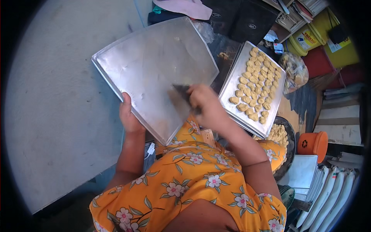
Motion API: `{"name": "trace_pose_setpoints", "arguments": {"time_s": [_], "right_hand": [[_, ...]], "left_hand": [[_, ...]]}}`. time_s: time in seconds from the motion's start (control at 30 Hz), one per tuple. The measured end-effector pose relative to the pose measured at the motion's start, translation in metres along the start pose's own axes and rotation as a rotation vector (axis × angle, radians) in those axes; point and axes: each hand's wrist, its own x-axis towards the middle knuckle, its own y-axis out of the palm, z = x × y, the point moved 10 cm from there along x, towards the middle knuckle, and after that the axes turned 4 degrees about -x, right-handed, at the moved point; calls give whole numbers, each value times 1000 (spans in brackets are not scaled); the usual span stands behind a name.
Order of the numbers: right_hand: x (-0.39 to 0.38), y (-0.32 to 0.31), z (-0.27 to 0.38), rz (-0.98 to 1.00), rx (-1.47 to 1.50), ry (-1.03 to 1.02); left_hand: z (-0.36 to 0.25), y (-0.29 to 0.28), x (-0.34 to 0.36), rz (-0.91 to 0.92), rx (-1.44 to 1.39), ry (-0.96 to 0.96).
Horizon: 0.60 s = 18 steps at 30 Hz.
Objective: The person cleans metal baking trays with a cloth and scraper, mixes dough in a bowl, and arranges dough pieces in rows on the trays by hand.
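My left hand (130, 116) grips the near left edge of a flat metal baking tray (150, 58), its thumb on the upper face. The tray is held tilted in front of me, its surface smeared and bare of dough. My right hand (206, 102), blurred by motion, is closed round a dark flat tool (181, 91) over the tray's right part. The blur hides the tool's exact kind. To the right, a second baking tray (239, 69) lies on a stack and carries rows of small yellowish dough pieces (255, 83).
A dark round pan (290, 129) with more dough pieces stands low at the right, beside an orange bucket (317, 143). A plastic bag (294, 69) and yellow tubs (305, 40) are at the far right. A pale grey surface (69, 108) spreads along the left.
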Motion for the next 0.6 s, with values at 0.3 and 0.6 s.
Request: {"name": "trace_pose_setpoints", "arguments": {"time_s": [0.3,0.6], "right_hand": [[44,13,-11,-349,13,-46],[19,45,45,-261,-83,-274]], "left_hand": [[-8,21,-22,32,129,67],[-48,4,-33,34,404,275]]}}
